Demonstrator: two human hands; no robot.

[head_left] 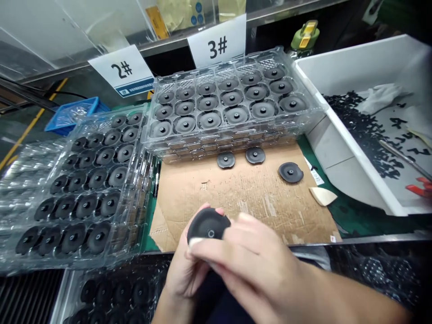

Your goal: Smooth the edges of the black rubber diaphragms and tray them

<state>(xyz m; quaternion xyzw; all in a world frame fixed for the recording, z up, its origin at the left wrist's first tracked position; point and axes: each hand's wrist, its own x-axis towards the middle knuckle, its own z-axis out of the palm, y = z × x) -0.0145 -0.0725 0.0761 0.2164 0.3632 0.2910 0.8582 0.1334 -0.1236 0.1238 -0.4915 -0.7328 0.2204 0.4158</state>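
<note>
Gripped a black dished disc (204, 221) low in view, just over the near edge of the surface (353, 220). Clamped both hands on it, close together: supported it from behind and below with the left hand (182, 272), fingertips showing past the far rim, and closed the right hand (270, 263) over the rim from three to seven o'clock. Seemed light and fairly stiff, perhaps molded plastic, smooth enough to slide a little, with a thin rim that could chip or scuff. Looked best taken by opposite sides of the rim, away from the center. Showed a matte, shallow, round face with a small pale ring at its middle; hid part of the near rim under fingers.

Taking clock directions from that disc, had a cardboard sheet (189, 189) just beyond, with two loose discs (226, 160) at one o'clock and a notched disc (290, 173) at two. Had a stack of clear trays (202, 140) filled with similar discs between twelve and one, and a filled clear tray (60, 265) between nine and ten. Had a pale wedge (323, 196) nearly at three, and a white tub (340, 162) of small black parts (361, 130) past it, toward two.
</note>
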